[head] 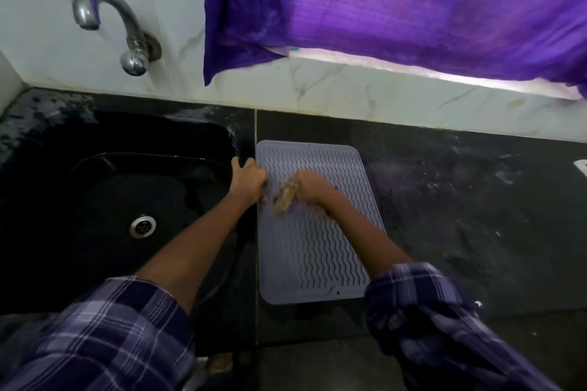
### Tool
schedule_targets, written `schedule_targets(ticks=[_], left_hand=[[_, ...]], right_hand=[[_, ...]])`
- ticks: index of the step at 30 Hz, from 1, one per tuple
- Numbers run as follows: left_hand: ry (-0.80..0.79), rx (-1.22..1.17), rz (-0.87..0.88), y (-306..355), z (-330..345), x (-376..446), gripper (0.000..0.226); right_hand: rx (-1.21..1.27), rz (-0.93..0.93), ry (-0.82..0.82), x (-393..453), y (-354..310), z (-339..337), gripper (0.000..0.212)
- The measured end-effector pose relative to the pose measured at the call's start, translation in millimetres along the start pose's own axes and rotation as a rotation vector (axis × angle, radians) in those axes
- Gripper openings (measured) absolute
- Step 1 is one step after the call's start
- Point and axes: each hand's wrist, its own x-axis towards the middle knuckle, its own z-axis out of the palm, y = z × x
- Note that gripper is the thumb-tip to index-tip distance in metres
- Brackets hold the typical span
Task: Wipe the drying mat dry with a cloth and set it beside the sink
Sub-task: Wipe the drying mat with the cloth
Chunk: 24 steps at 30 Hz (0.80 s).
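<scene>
A grey ribbed drying mat [313, 251] lies flat on the dark counter, its left edge next to the black sink [95, 200]. My left hand [249, 179] grips the mat's left edge near the far end. My right hand [313, 189] is blurred and holds a crumpled beige cloth [286, 200] against the upper part of the mat. Both forearms come in from below in checked sleeves.
A chrome tap [127, 32] sticks out of the tiled wall above the sink. A purple curtain [397, 3] hangs over the window ledge behind the counter. Dark speckled counter [476, 216] stretches right of the mat; a white object [581, 165] shows at the right edge.
</scene>
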Motion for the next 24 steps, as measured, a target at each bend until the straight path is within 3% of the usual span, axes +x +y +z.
schedule_targets(ticks=[2,4,9,13,17,20,24], left_hand=[[-0.061,-0.031,0.03,0.9,4.4,-12.1,0.043],[-0.14,-0.023,0.049,2.6,9.5,-21.8,0.056],[-0.132,0.036,0.058,7.8,9.9,-32.0,0.058],[-0.164,0.121,0.041,17.5,-1.5,-42.1,0.069],[-0.228,0.203,0.035,25.1,-1.1,-51.0,0.097],[-0.221,0.227,0.041,26.9,3.1,-54.5,0.09],[-0.214,0.236,0.058,25.7,2.1,-53.4,0.085]], right_hand=[[-0.237,0.007,0.144,15.8,-5.2,11.1,0.034],[-0.366,-0.053,0.139,11.9,-3.6,44.0,0.039],[-0.36,-0.249,0.134,-48.9,27.4,106.3,0.043],[-0.378,-0.15,-0.039,-37.4,19.5,56.3,0.032],[-0.428,-0.078,0.184,-3.9,0.9,18.8,0.035],[-0.468,-0.13,0.156,-8.6,-0.6,70.8,0.037],[-0.329,-0.346,0.155,-51.4,36.9,139.9,0.041]])
